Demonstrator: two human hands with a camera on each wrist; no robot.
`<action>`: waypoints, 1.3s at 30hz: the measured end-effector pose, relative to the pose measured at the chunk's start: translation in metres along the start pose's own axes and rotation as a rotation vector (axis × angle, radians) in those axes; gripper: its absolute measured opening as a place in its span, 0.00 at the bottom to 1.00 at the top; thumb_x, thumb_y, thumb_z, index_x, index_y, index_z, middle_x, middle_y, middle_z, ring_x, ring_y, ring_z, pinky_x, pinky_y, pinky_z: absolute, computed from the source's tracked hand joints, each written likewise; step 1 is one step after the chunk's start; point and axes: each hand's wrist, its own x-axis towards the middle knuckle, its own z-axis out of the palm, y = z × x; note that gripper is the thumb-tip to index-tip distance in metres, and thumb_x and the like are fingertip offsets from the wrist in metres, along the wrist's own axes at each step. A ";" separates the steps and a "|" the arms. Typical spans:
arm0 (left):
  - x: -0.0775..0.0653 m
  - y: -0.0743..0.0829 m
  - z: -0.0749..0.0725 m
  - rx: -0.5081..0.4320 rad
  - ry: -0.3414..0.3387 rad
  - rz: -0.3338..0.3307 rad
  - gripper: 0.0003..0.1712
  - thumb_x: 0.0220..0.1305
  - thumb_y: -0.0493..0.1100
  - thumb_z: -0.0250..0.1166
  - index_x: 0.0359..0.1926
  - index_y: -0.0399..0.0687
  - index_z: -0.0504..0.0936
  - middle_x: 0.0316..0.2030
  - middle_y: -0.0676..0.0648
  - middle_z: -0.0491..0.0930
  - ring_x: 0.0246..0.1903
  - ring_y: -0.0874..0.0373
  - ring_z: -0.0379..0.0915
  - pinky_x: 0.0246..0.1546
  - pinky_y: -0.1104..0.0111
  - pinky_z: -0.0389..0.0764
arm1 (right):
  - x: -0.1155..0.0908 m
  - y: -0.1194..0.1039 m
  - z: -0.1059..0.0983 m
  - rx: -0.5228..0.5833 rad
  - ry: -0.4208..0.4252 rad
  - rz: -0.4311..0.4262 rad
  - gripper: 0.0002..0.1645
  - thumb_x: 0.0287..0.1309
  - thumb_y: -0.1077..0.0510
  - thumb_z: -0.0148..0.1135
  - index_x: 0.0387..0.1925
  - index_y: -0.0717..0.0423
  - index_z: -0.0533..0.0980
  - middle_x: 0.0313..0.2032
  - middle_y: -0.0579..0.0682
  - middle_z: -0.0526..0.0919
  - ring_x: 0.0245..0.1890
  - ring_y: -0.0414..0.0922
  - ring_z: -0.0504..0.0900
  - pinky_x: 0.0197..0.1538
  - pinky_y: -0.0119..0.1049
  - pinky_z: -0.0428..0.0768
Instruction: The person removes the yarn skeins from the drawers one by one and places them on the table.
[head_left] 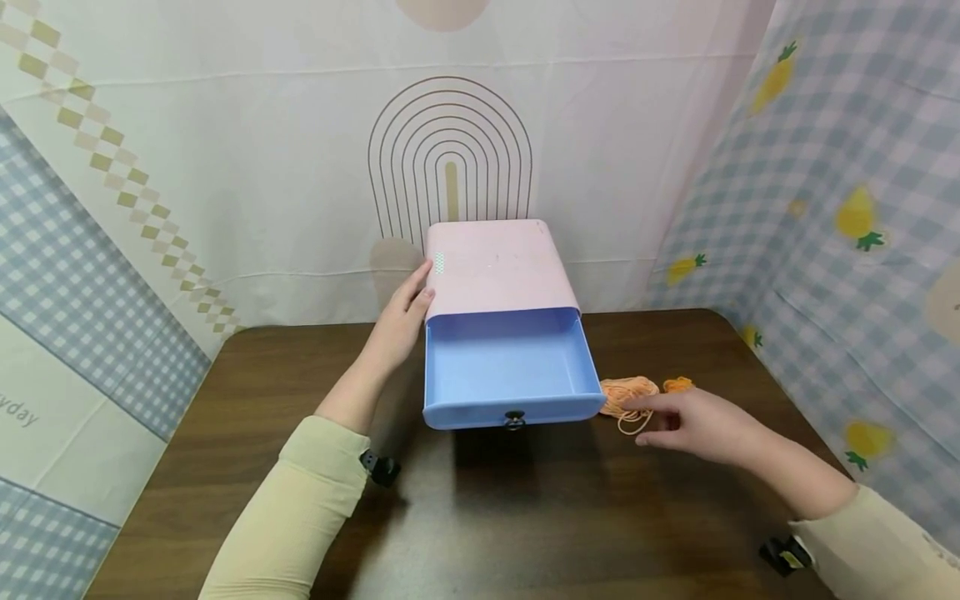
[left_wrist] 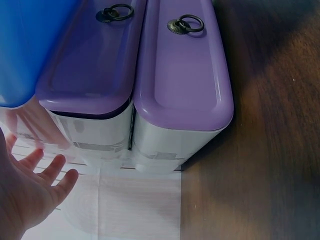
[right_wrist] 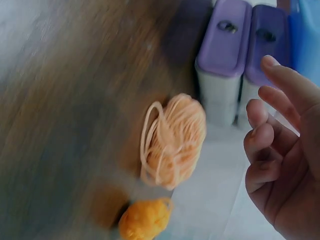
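A small drawer cabinet with a pink top [head_left: 495, 267] stands at the back of the table. Its top blue drawer [head_left: 510, 358] is pulled out and bare inside, with a dark ring pull on its front. Below, two purple drawers [left_wrist: 185, 75] are pushed in. My left hand [head_left: 397, 329] rests its straight fingers along the cabinet's left side. To the right lies a peach yarn skein [right_wrist: 175, 142], with a smaller orange yarn bundle [right_wrist: 145, 218] beside it. My right hand [head_left: 705, 423], holding nothing, hovers near the peach skein, fingers loosely bent.
The dark wooden table [head_left: 480, 517] ends at a white curtain [head_left: 300, 167] right behind the cabinet. A checked cloth with printed pineapples [head_left: 855, 217] hangs along the right side, and another checked cloth [head_left: 75, 250] on the left.
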 end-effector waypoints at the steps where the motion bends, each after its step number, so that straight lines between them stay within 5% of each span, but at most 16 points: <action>1: 0.000 0.000 0.000 0.001 0.000 -0.001 0.32 0.77 0.58 0.45 0.78 0.65 0.54 0.76 0.48 0.51 0.70 0.48 0.58 0.69 0.51 0.60 | 0.000 -0.004 0.001 0.009 -0.004 -0.007 0.33 0.57 0.35 0.66 0.60 0.45 0.79 0.18 0.33 0.72 0.18 0.31 0.67 0.23 0.30 0.69; 14: 0.000 0.000 0.002 0.001 -0.011 0.003 0.31 0.78 0.56 0.45 0.78 0.63 0.53 0.76 0.47 0.51 0.70 0.47 0.57 0.69 0.50 0.60 | 0.004 -0.040 0.019 0.305 -0.078 -0.149 0.25 0.59 0.42 0.67 0.57 0.41 0.80 0.21 0.36 0.76 0.20 0.31 0.71 0.23 0.31 0.75; 23: -0.001 0.002 0.000 0.011 -0.013 0.005 0.32 0.77 0.59 0.45 0.78 0.64 0.53 0.76 0.46 0.51 0.69 0.47 0.58 0.68 0.50 0.62 | 0.012 -0.068 0.029 0.495 -0.156 -0.118 0.27 0.63 0.45 0.66 0.63 0.39 0.76 0.20 0.48 0.81 0.17 0.35 0.74 0.19 0.38 0.78; 30: -0.002 0.002 -0.001 0.024 -0.009 -0.003 0.32 0.77 0.59 0.45 0.78 0.64 0.54 0.76 0.45 0.52 0.68 0.46 0.60 0.67 0.50 0.62 | 0.019 -0.085 0.040 0.524 -0.137 -0.125 0.29 0.64 0.46 0.65 0.66 0.37 0.72 0.20 0.46 0.81 0.17 0.45 0.78 0.18 0.38 0.78; 39: -0.002 0.002 -0.001 0.014 -0.007 0.012 0.31 0.78 0.56 0.45 0.78 0.61 0.54 0.76 0.44 0.52 0.68 0.45 0.60 0.67 0.49 0.62 | 0.026 -0.099 0.055 0.538 -0.076 -0.132 0.29 0.65 0.45 0.63 0.67 0.37 0.71 0.18 0.42 0.80 0.15 0.35 0.73 0.18 0.36 0.77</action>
